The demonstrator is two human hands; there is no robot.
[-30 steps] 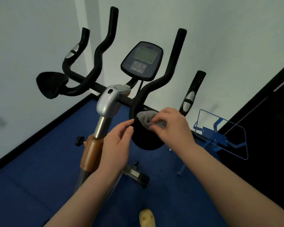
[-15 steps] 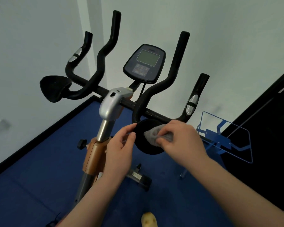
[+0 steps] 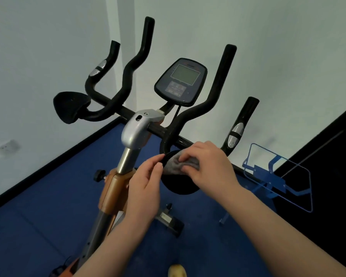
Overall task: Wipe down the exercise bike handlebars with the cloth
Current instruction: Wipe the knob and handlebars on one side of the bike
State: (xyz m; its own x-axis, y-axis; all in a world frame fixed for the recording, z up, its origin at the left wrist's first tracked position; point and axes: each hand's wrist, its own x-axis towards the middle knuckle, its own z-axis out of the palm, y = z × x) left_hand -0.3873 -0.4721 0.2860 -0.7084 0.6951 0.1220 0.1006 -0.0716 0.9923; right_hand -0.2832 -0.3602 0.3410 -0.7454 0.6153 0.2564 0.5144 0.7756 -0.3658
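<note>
The black handlebars (image 3: 214,92) of the exercise bike rise in front of me, with a display console (image 3: 181,79) between the two inner bars. My right hand (image 3: 210,166) presses a grey cloth (image 3: 177,164) onto the right black elbow pad (image 3: 180,186), below the right inner bar. My left hand (image 3: 146,186) grips the left edge of that same pad with thumb and fingers. The left elbow pad (image 3: 71,106) sticks out at the far left.
A silver stem clamp (image 3: 137,128) and an orange frame post (image 3: 113,188) stand left of my hands. At the right is a blue wire rack (image 3: 278,174) beside a black wall. Blue carpet (image 3: 38,206) covers the floor, with white walls close behind the bike.
My view has tilted up, so the bike sits lower in frame. My right hand has slid the cloth down from the bar's base onto the pad. My left hand has closed on the pad's edge.
</note>
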